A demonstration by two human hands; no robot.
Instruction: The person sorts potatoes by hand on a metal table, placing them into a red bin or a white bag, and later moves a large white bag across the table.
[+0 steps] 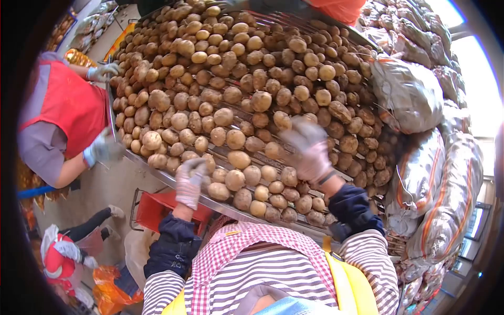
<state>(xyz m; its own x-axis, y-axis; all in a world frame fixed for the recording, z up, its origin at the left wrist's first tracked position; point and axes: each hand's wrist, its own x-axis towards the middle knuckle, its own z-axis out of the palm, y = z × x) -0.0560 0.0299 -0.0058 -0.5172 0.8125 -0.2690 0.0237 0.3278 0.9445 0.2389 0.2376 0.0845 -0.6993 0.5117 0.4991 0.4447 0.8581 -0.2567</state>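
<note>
Brown, soil-dusted potatoes (224,116) cover a slatted metal sorting table (231,154) in front of me. My left hand (190,185), in a pale glove with grey fingers, is at the table's near rim beside several potatoes. Its fingers are bent but look apart, and I see nothing held in them. Farther right, my right hand (308,150) reaches over the potatoes in a similar glove. Motion smears its fingers, so whether it grips a potato does not show.
A co-worker in a red apron (73,102) stands at the left edge, gloved hands by the rim. Filled sacks (407,92) crowd the right side. Below the near rim is a red crate (157,210). Another person (63,260) is at lower left, near an orange bag (108,286).
</note>
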